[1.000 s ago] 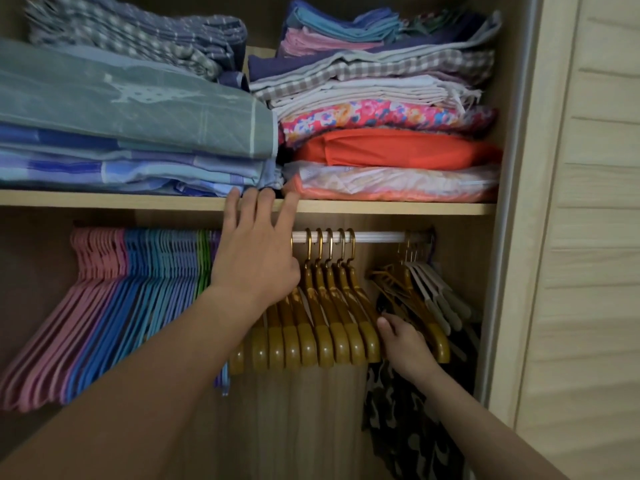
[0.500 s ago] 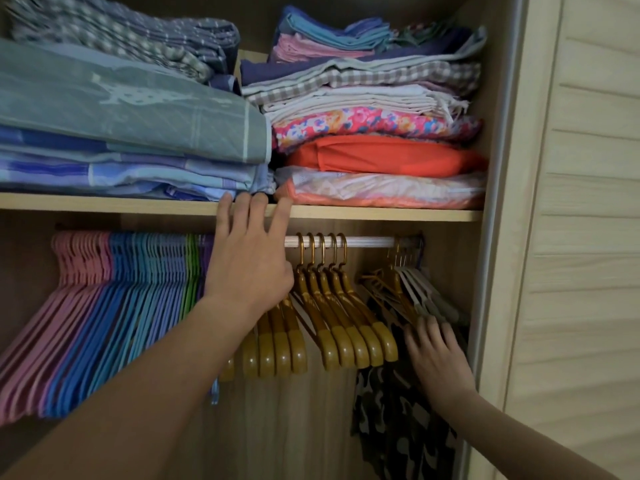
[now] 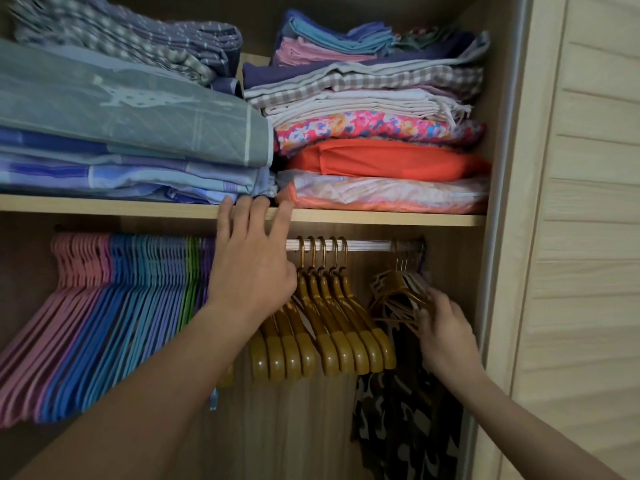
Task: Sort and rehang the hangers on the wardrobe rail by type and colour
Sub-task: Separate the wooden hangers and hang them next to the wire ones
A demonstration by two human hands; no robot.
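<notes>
Wardrobe shelf carries folded linens above the rail, where thin plastic hangers fill the left end in pink, blue and green bands, and thick golden-brown hangers hang at the middle. At the rail's right end a mixed bunch crowds above a camouflage garment. The left hand lies with straight fingers against the shelf edge, grasping nothing. The right hand curls its fingers onto the mixed bunch. These hangers look stiff and light, probably prone to tangling; lifting each by its neck under the hook seems safest.
</notes>
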